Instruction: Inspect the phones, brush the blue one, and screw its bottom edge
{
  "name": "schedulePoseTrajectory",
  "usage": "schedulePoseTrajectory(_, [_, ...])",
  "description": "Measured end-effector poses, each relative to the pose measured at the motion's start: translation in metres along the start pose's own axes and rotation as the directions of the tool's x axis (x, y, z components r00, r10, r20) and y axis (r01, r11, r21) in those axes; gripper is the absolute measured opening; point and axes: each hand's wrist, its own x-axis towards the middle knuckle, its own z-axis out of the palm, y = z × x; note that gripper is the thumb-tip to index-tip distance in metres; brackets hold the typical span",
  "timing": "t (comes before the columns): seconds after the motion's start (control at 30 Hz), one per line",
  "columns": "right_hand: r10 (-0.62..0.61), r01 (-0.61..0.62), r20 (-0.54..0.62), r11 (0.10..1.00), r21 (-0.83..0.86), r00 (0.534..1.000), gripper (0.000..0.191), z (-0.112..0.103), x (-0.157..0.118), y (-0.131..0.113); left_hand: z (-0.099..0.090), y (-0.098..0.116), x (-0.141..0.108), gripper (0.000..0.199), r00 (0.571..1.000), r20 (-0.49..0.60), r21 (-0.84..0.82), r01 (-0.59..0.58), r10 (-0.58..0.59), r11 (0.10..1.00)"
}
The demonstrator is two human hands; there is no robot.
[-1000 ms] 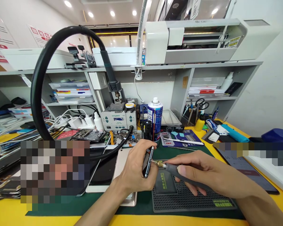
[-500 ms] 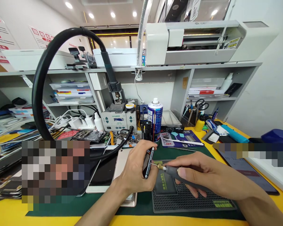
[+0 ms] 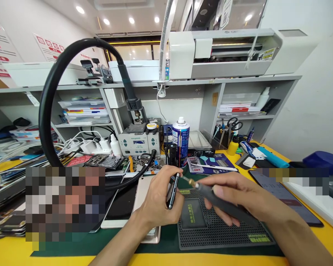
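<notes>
My left hand point(image 3: 161, 199) is closed around a smartphone point(image 3: 173, 191), held on edge with its narrow side facing right. In my right hand point(image 3: 238, 195) is a pen-like tool point(image 3: 222, 201) with a thick dark grey handle, a brass collet and a thin metal tip; I cannot tell its exact kind. The tip points up and left, close to the upper end of the phone's edge. Whether the two touch is unclear. Below both hands lies a dark grey honeycomb mat point(image 3: 222, 240) on a green mat point(image 3: 100, 244).
A white tablet point(image 3: 115, 223) and a gold-backed one point(image 3: 144, 184) lie left of my hand. Behind stand a spray can point(image 3: 181, 142) and a grey soldering station point(image 3: 140, 143) with a looping black hose point(image 3: 44, 111). A dark-screened tablet point(image 3: 288, 201) lies right.
The tool's tip has moved up along the phone's edge, from its middle towards its upper end, and the handle is steeper. The phone stays in my left hand. The view has shifted slightly.
</notes>
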Motion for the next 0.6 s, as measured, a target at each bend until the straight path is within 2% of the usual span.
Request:
schedulePoseTrajectory(0.1, [-0.111, 0.125, -0.117, 0.985, 0.12, 0.987, 0.046, 0.0, 0.007, 0.003, -0.003, 0.001, 0.0, 0.049, 0.992, -0.052, -0.089, 0.11, -0.115, 0.99])
schedulePoseTrajectory(0.17, [-0.118, 0.134, -0.203, 0.989, 0.066, 0.972, 0.046, 0.002, 0.015, 0.006, -0.006, 0.002, 0.003, 0.04, 0.954, -0.141, -0.303, 0.214, -0.266, 0.928])
schedulePoseTrajectory(0.23, [-0.097, 0.084, -0.296, 0.995, -0.057, 0.95, 0.042, 0.004, 0.024, 0.01, -0.009, 0.004, 0.008, 0.035, 0.871, -0.189, -0.601, 0.263, -0.453, 0.755])
schedulePoseTrajectory(0.3, [-0.092, 0.035, -0.363, 0.986, -0.161, 0.927, 0.039, 0.005, 0.033, 0.014, -0.012, 0.007, 0.014, 0.033, 0.776, -0.155, -0.818, 0.246, -0.611, 0.52])
schedulePoseTrajectory(0.37, [-0.081, 0.011, -0.352, 0.981, -0.196, 0.932, 0.039, 0.006, 0.039, 0.019, -0.013, 0.009, 0.02, 0.031, 0.695, -0.104, -0.914, 0.216, -0.712, 0.344])
schedulePoseTrajectory(0.43, [-0.05, -0.001, -0.287, 0.985, -0.174, 0.957, 0.042, 0.006, 0.041, 0.022, -0.014, 0.01, 0.024, 0.032, 0.624, -0.069, -0.95, 0.198, -0.778, 0.243])
schedulePoseTrajectory(0.53, [0.022, -0.031, -0.172, 0.998, -0.055, 0.985, 0.043, 0.004, 0.042, 0.024, -0.013, 0.011, 0.027, 0.034, 0.535, -0.054, -0.964, 0.191, -0.843, 0.183])
schedulePoseTrajectory(0.6, [0.045, -0.042, -0.108, 0.999, 0.028, 0.993, 0.039, 0.002, 0.042, 0.025, -0.011, 0.012, 0.026, 0.036, 0.504, -0.038, -0.963, 0.213, -0.863, 0.167])
